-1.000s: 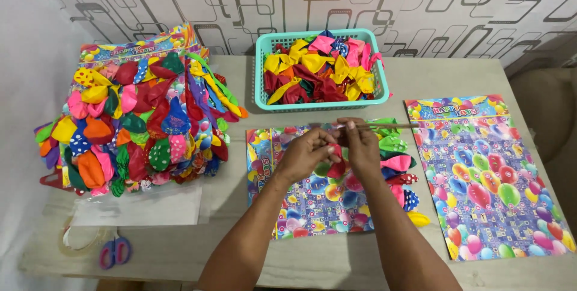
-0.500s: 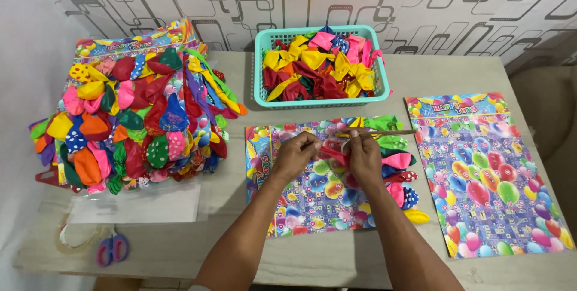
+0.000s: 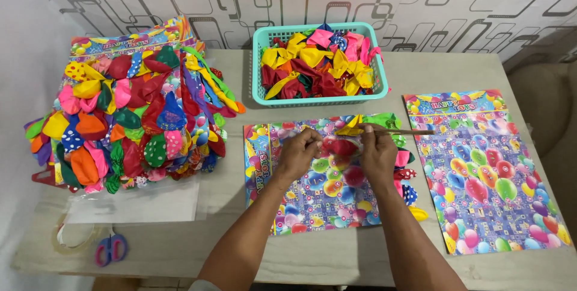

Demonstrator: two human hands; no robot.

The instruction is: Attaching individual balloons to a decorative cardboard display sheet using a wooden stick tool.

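My left hand (image 3: 299, 154) and my right hand (image 3: 377, 154) are together over a colourful balloon-print card (image 3: 312, 198) lying on the table. Between them they pinch a red uninflated balloon (image 3: 341, 147). My right hand also grips a thin stick (image 3: 404, 131) that points right. Several uninflated balloons (image 3: 404, 174) in green, pink, red, blue and yellow are lined along the card's right edge.
A teal basket (image 3: 259, 80) of loose balloons stands at the back centre. A large heap of balloon-covered cards (image 3: 129, 119) fills the left. A second printed card (image 3: 484, 171) lies at the right. Scissors (image 3: 110, 248), a tape roll (image 3: 66, 237) and clear plastic sleeves (image 3: 135, 201) lie front left.
Both hands dropped from the card's upper edge toward its middle and now hold a red balloon between them. The stick stays in my right hand.
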